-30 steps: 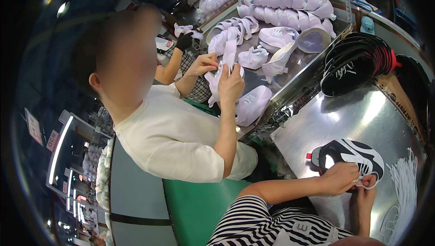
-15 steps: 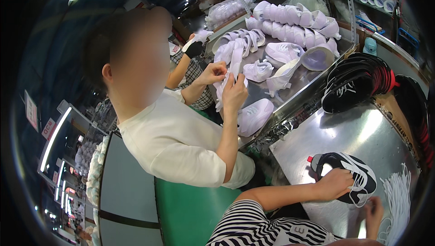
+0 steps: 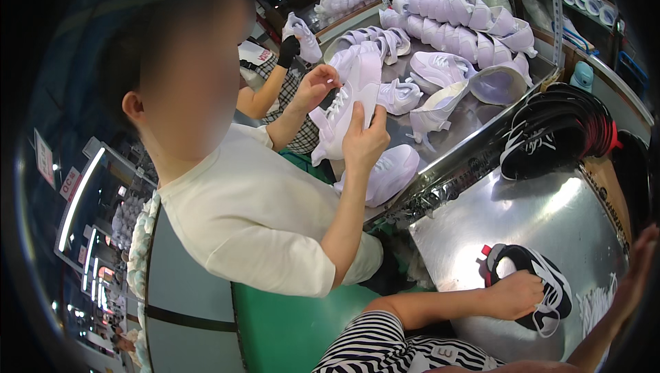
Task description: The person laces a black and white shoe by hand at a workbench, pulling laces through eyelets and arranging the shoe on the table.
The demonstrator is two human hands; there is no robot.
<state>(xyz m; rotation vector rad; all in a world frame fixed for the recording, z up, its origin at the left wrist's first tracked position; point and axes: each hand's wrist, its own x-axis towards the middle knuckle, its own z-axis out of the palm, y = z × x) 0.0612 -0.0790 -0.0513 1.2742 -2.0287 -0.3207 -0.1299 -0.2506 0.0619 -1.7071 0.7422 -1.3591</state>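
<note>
A black shoe upper (image 3: 509, 257) with white trim, white laces and a red heel tab lies on the metal tabletop at the lower right. My left hand (image 3: 519, 295) is closed on its side, next to the laces. A loose loop of white lace (image 3: 547, 325) hangs off the front of the upper. At the right rim of the view, my right hand (image 3: 636, 270) is raised with its fingers stretched out. It is dim and slightly blurred there, and I see nothing in it. A bundle of white shoelaces (image 3: 597, 308) lies just left of my right wrist, partly hidden by the arm.
Stacked black uppers (image 3: 550, 136) with red lining stand at the far table edge. A co-worker in a cream shirt (image 3: 268, 222) stands at left, holding a white upper (image 3: 354, 101). Beyond is a table of white uppers (image 3: 440, 70); another person handles one there.
My right hand has moved from beside the shoe upper up to the right rim. My left hand stays on the upper. The co-worker has turned the white upper and drawn one hand off it.
</note>
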